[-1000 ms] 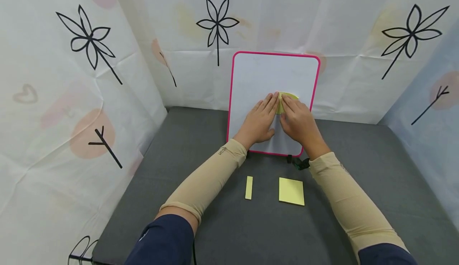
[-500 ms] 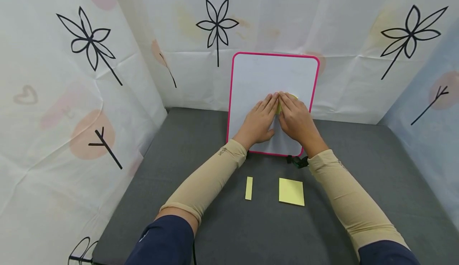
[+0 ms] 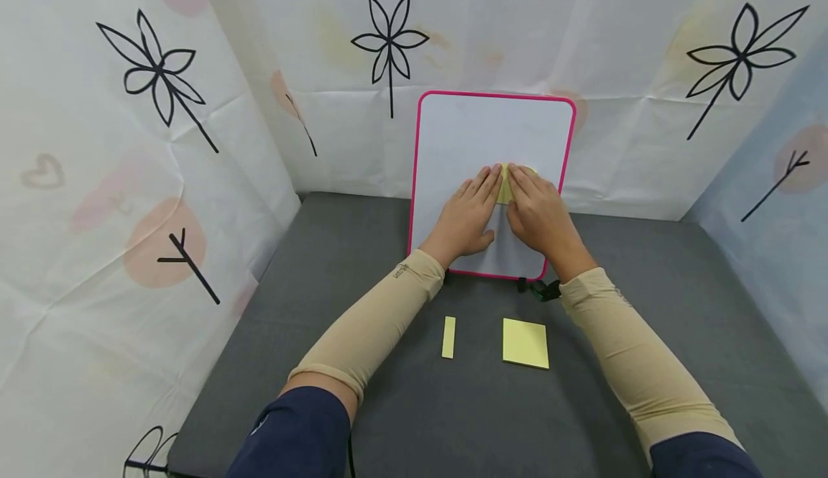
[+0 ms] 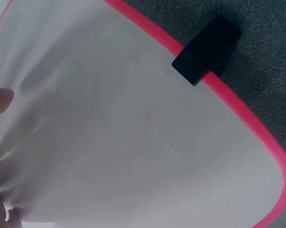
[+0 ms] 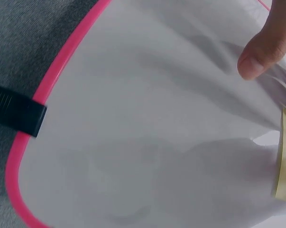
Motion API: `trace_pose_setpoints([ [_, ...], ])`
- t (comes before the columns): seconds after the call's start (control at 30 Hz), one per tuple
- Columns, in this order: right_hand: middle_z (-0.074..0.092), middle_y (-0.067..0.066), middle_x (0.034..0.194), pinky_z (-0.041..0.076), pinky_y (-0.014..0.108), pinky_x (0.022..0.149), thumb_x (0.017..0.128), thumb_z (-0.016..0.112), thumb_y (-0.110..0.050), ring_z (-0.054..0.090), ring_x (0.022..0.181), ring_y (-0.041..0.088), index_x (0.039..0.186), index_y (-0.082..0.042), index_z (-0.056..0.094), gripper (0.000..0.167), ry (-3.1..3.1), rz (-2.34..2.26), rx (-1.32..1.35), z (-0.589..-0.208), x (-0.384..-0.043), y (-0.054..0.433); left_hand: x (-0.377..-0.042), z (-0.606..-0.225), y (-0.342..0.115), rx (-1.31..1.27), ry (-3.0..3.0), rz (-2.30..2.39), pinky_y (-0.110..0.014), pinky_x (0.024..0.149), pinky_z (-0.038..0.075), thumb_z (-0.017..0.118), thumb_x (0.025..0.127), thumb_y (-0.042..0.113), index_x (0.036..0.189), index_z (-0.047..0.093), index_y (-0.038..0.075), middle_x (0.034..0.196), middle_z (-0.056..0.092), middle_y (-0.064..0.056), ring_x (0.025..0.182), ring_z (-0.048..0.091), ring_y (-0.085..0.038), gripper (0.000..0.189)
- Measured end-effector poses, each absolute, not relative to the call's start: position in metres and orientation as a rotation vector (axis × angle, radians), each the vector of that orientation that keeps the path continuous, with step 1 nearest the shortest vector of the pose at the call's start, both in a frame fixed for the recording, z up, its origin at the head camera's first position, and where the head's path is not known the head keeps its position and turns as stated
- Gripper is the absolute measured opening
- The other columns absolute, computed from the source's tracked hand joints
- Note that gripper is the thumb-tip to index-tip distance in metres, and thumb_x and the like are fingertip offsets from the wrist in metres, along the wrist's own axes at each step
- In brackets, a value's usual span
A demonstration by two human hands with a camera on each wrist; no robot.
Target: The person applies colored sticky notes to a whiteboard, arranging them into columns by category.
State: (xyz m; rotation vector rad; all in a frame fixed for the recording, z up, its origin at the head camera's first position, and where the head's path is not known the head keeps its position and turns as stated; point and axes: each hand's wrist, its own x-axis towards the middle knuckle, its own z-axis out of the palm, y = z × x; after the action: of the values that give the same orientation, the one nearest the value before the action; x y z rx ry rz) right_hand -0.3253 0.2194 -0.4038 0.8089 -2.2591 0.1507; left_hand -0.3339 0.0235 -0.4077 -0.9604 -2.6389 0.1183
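On the far whiteboard (image 3: 479, 129), a yellow note (image 3: 504, 190) is apparently being pressed by the straight-fingered left hand (image 3: 468, 213) and right hand (image 3: 540, 212), even smoothing likely being needed next.

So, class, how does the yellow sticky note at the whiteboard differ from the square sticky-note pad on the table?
The sticky note is up at the whiteboard, while the square pad lies flat on the grey table.
The left hand and right hand are at the note, partly hiding it; neither touches the pad.
The note looks thin, whereas the pad shows some thickness.
Both are yellow.
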Motion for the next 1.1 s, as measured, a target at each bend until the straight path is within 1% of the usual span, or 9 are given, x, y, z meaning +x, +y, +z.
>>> trace_pose_setpoints([
  [0.23,0.058,0.031,0.149,0.048,0.056,0.114,0.09,0.066,0.002,0.057,0.138,0.046,0.142,0.019,0.055,0.056,-2.255,0.133,0.778,-0.402,-0.323,0.232,-0.333,-0.406,0.024,-0.949,-2.639,0.129,-0.041,0.134,0.016,0.067,0.098,0.049,0.169,0.002,0.001,0.179,-0.007,-0.011,0.168,-0.002,-0.025,0.107],
  [0.5,0.059,0.033,0.147,0.049,0.056,0.113,0.087,0.067,0.004,0.058,0.136,0.047,0.141,0.02,0.055,0.057,-2.234,0.136,0.76,-0.404,-0.319,0.246,-0.334,-0.405,0.025,-0.952,-2.647,0.125,-0.041,0.134,0.016,0.066,0.098,0.047,0.169,0.003,0.001,0.179,-0.009,-0.01,0.168,-0.003,-0.024,0.106],
  [0.9,0.055,0.034,0.151,0.044,0.057,0.117,0.089,0.067,0.006,0.054,0.138,0.049,0.145,0.02,0.051,0.06,-2.26,0.19,0.744,-0.409,-0.315,0.254,-0.331,-0.404,0.026,-0.949,-2.662,0.115,-0.042,0.135,0.015,0.066,0.098,0.046,0.169,0.003,0.0,0.179,-0.009,-0.011,0.168,-0.003,-0.025,0.105],
  [1.0,0.055,0.034,0.151,0.045,0.057,0.117,0.089,0.067,0.006,0.054,0.138,0.049,0.145,0.02,0.051,0.06,-2.262,0.199,0.742,-0.41,-0.315,0.254,-0.33,-0.405,0.025,-0.95,-2.663,0.116,-0.042,0.135,0.015,0.066,0.099,0.047,0.169,0.002,0.0,0.179,-0.009,-0.011,0.168,-0.004,-0.025,0.106],
  [1.1,0.056,0.033,0.15,0.047,0.057,0.114,0.089,0.068,0.005,0.056,0.137,0.048,0.143,0.019,0.054,0.058,-2.258,0.207,0.742,-0.408,-0.31,0.254,-0.328,-0.404,0.025,-0.956,-2.664,0.093,-0.042,0.134,0.016,0.065,0.099,0.048,0.169,0.004,-0.001,0.179,-0.007,-0.012,0.168,-0.002,-0.026,0.104],
])
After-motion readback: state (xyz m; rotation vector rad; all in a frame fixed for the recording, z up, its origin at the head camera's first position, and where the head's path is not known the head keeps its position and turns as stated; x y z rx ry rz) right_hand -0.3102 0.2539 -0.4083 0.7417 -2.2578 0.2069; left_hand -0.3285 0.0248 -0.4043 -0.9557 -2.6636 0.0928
